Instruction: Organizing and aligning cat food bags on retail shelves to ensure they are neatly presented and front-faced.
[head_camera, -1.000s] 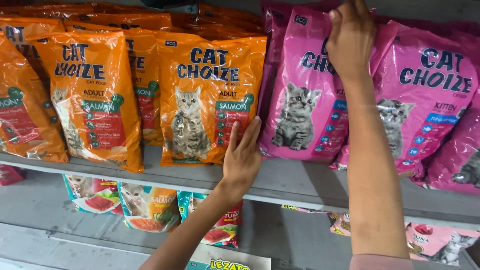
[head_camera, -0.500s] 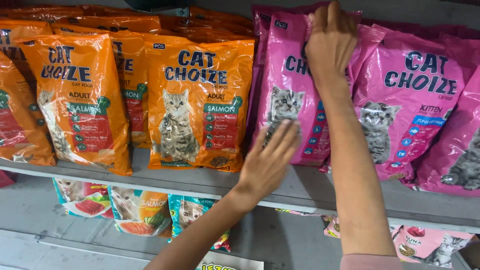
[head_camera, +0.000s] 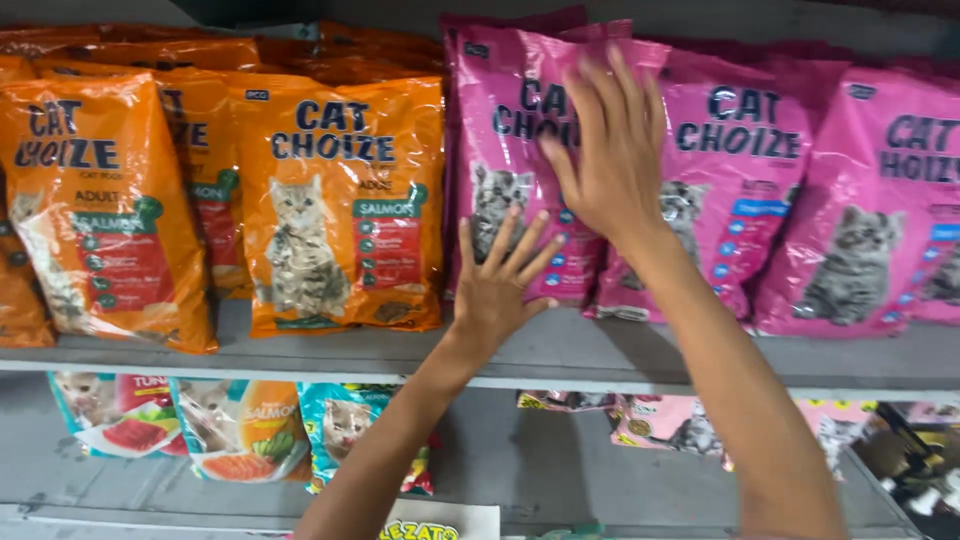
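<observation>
The left hand (head_camera: 497, 285) has moved from the lower edge of the orange cat food bag (head_camera: 345, 205) rightward to the bottom of the leftmost pink cat food bag (head_camera: 510, 150), where its spread fingers now press flat. The right hand (head_camera: 612, 160) has slid down from the top edge of that pink bag to its middle, palm flat against the front, fingers fanned. The camera view has shifted too: the shelf (head_camera: 300, 350) sits lower in the picture and more of the pink bags to the right now shows
</observation>
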